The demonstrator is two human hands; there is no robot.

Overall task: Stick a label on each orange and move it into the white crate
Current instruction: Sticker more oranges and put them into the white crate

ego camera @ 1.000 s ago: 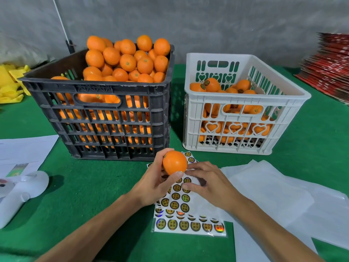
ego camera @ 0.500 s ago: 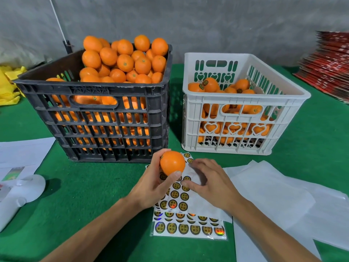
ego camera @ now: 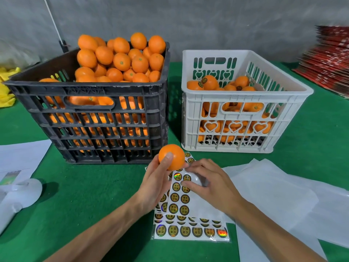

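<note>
- Gripped in the left hand [ego camera: 154, 183], an orange [ego camera: 171, 157] is held up off the table, thumb pressed on its near face and fingers curled behind it; no label shows on the side facing the camera.
- Right hand [ego camera: 211, 183], at 3 o'clock of the left and just beside it, has curled fingertips [ego camera: 186, 184] on the top sticker sheet [ego camera: 178, 197], pinching at it next to a round label; whether a label is lifted free I cannot tell.
- Under both hands lies a stack of more sticker sheets [ego camera: 190, 231] in a clear sleeve, rows of gold-and-black round labels showing at its near edge.
- At 3 o'clock of the sheets, white papers [ego camera: 273, 195] overlap on the green table cover [ego camera: 85, 195].
- At 9 o'clock, near the frame edge, sits a white plastic device [ego camera: 20, 195] on a printed page [ego camera: 20, 156].
- Farther out, at 11 o'clock of the held orange, stands a black crate [ego camera: 94, 127] heaped above its rim with unlabelled oranges [ego camera: 120, 57].
- At 1 o'clock, just beside the black one, the white crate [ego camera: 236, 129] is partly filled with labelled oranges [ego camera: 209, 82].
- Farthest, at 2 o'clock, a stack of red flat cartons [ego camera: 328, 59]; at 10 o'clock, yellow material [ego camera: 6, 86] against the grey wall.
</note>
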